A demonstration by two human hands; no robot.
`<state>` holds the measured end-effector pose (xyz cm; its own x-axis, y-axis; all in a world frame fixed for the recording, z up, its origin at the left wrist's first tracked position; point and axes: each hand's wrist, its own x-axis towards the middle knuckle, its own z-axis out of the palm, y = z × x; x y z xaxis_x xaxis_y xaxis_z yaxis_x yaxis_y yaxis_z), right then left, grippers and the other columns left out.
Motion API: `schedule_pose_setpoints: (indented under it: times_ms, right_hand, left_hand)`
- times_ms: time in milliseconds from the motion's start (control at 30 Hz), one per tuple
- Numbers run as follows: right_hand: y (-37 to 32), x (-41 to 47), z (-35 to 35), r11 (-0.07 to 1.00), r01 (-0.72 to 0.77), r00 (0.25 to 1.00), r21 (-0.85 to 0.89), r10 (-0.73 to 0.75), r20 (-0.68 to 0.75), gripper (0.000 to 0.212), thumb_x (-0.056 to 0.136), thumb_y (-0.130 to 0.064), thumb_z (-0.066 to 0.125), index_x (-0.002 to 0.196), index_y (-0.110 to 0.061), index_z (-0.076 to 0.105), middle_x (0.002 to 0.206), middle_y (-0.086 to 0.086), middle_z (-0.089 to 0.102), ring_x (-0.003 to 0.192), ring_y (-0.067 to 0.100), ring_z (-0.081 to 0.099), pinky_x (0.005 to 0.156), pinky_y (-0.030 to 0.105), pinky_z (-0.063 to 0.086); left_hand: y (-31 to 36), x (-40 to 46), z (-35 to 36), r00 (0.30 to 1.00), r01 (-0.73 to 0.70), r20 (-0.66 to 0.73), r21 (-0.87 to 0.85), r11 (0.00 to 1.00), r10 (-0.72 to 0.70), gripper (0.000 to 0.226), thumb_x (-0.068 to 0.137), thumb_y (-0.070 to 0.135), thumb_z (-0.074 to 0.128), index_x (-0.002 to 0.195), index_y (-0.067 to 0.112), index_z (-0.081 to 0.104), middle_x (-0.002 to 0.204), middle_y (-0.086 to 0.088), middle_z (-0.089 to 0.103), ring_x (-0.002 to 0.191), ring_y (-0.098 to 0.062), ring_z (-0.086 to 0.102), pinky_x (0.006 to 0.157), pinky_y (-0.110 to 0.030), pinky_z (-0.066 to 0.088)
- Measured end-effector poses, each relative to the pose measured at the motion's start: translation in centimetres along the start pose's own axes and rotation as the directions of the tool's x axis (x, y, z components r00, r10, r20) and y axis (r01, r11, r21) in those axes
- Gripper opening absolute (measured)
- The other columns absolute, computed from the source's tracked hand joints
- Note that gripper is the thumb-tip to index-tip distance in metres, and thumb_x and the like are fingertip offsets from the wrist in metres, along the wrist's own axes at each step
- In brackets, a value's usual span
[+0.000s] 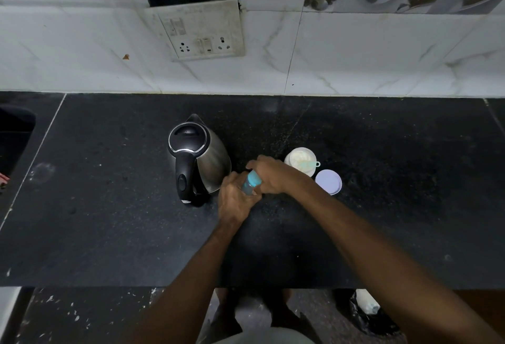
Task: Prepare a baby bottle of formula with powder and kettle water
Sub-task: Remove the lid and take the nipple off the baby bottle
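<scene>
A clear baby bottle [247, 186] with a blue collar stands on the black counter [109, 220], just right of the steel kettle [195, 158]. My left hand [236, 199] wraps the bottle's body from the near side. My right hand [269, 175] closes over the bottle's blue top, hiding the teat. The kettle's lid is shut and its black handle points toward me. An open tub of white formula powder [299, 160] with a pale scoop resting in it sits right of my hands. Its lilac lid [328, 182] lies flat beside it.
A white tiled wall with a switch-and-socket plate [200, 32] rises behind the counter. A dark sink edge [13, 136] shows at the far left. Below the counter's front edge a black bag with a white object [367, 311] lies on the floor.
</scene>
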<state>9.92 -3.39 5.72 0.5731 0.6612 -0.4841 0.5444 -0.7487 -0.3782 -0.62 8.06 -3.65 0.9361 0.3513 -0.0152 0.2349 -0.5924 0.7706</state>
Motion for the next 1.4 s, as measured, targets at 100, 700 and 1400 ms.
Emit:
schedule_pose_setpoints:
  times_ms: [100, 700, 1400]
  right_hand:
    - [0.0, 0.2, -0.6, 0.989, -0.071, 0.995, 0.13, 0.061, 0.083, 0.079, 0.087, -0.033, 0.08, 0.153, -0.013, 0.043, 0.141, 0.016, 0.049, 0.121, 0.029, 0.056, 0.096, 0.035, 0.049]
    - [1.9, -0.6, -3.2, 0.799, 0.024, 0.927, 0.601, 0.208, -0.314, 0.063, 0.08, -0.021, 0.088, 0.136, -0.017, 0.06, 0.128, 0.001, 0.064, 0.113, 0.019, 0.061, 0.093, 0.035, 0.051]
    - [1.1, 7.7, 4.6, 0.945, -0.316, 0.901, 0.086, 0.327, -0.286, 0.075, 0.087, -0.039, 0.08, 0.147, -0.01, 0.045, 0.144, 0.018, 0.05, 0.131, 0.036, 0.053, 0.103, 0.044, 0.048]
  left_hand:
    - [0.4, -0.2, 0.3, 1.0, -0.029, -0.007, 0.084, 0.996, 0.03, 0.037, 0.074, 0.024, 0.088, 0.106, 0.01, 0.074, 0.093, -0.003, 0.061, 0.086, -0.021, 0.056, 0.066, -0.035, 0.048]
    - [-0.7, -1.3, -1.1, 0.981, 0.18, -0.029, -0.248, 0.952, -0.193, 0.056, 0.075, 0.024, 0.095, 0.127, 0.015, 0.073, 0.113, -0.002, 0.068, 0.102, -0.016, 0.068, 0.092, -0.032, 0.057]
    - [-3.2, -3.6, -0.5, 0.956, 0.273, 0.016, -0.412, 0.869, -0.293, 0.06, 0.068, 0.027, 0.099, 0.116, 0.042, 0.068, 0.122, 0.005, 0.076, 0.113, -0.008, 0.072, 0.103, -0.037, 0.059]
